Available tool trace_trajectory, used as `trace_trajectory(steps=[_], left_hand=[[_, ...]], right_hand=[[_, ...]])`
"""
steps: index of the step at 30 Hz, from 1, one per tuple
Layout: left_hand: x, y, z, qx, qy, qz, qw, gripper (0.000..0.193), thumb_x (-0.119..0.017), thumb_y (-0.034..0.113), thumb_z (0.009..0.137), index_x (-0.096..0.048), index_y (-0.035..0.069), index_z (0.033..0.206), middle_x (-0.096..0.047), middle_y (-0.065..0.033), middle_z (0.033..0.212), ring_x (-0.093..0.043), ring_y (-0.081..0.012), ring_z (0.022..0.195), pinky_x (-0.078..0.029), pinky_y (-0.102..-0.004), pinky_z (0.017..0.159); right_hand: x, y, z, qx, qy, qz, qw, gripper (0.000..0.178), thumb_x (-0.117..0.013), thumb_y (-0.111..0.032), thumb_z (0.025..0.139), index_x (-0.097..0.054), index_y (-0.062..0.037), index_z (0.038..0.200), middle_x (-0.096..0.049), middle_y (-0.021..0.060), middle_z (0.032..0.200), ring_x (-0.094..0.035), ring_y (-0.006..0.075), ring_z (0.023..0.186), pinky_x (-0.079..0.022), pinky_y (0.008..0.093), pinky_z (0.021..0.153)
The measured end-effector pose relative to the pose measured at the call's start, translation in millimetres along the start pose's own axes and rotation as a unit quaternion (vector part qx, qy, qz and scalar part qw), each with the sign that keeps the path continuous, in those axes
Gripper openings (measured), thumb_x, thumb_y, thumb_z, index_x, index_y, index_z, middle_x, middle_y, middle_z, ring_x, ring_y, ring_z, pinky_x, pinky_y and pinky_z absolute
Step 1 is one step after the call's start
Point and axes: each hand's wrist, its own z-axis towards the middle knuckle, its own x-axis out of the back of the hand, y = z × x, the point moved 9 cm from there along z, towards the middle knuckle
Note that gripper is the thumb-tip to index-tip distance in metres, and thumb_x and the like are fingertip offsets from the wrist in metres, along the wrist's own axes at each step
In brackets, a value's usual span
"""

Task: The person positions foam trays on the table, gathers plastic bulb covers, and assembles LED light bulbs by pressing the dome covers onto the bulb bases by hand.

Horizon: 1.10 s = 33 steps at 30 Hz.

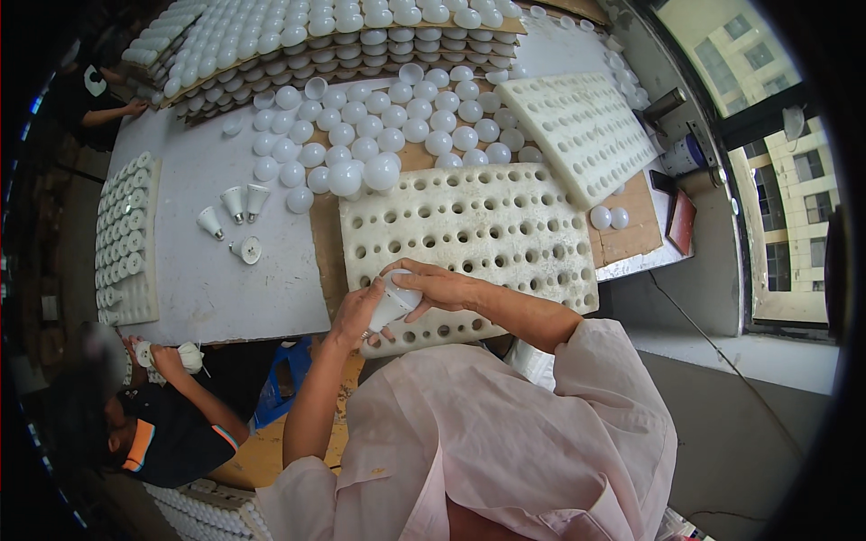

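Observation:
Between both hands I hold a white light bulb, tilted, with its domed cover toward the upper right and its base toward the lower left. My left hand is closed round the base end. The fingers of my right hand press on the dome. Right under my hands lies a white foam tray with rows of holes. Beyond it many loose white dome covers crowd together on the table. Several bulb bodies without covers lie on the table to the left.
A second foam tray rests tilted on the first. Stacked boards of domes stand at the back. A tray of bulb bodies lines the left edge. One co-worker sits at the lower left, another stands far left. A window is at right.

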Motion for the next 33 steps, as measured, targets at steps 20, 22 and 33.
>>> trace_trajectory(steps=[20, 22, 33], left_hand=[[222.3, -54.8, -28.4, -0.187, 0.418, 0.123, 0.881, 0.028, -0.060, 0.002, 0.086, -0.054, -0.003, 0.112, -0.064, -0.0169, 0.111, -0.064, -0.0209, 0.098, -0.053, -0.0274, 0.067], [237.2, -33.1, -35.2, -0.192, 0.444, 0.156, 0.861, 0.030, -0.059, 0.001, 0.085, -0.053, -0.003, 0.115, -0.063, -0.0190, 0.112, -0.063, -0.0251, 0.105, -0.052, -0.0322, 0.081], [355.6, 35.3, 1.7, -0.115, 0.484, 0.432, 0.752, 0.055, -0.048, -0.013, 0.075, -0.038, -0.010, 0.129, -0.034, -0.0313, 0.141, -0.032, -0.0416, 0.134, -0.027, -0.0394, 0.113]], right_hand=[[162.1, -153.1, 17.2, 0.259, 0.479, -0.423, 0.724, 0.072, -0.073, -0.042, 0.072, -0.050, -0.0024, 0.127, -0.060, 0.0179, 0.107, -0.063, 0.0219, 0.081, -0.053, 0.0342, 0.070], [147.3, -159.1, 21.2, 0.242, 0.446, -0.452, 0.734, 0.075, -0.074, -0.044, 0.071, -0.051, 0.0005, 0.126, -0.056, 0.0238, 0.117, -0.058, 0.0347, 0.106, -0.046, 0.0420, 0.091], [53.5, -180.8, 49.0, 0.364, 0.444, -0.522, 0.631, 0.054, -0.073, -0.025, 0.077, -0.053, -0.0038, 0.123, -0.057, 0.0177, 0.114, -0.060, 0.0306, 0.100, -0.051, 0.0387, 0.084]])
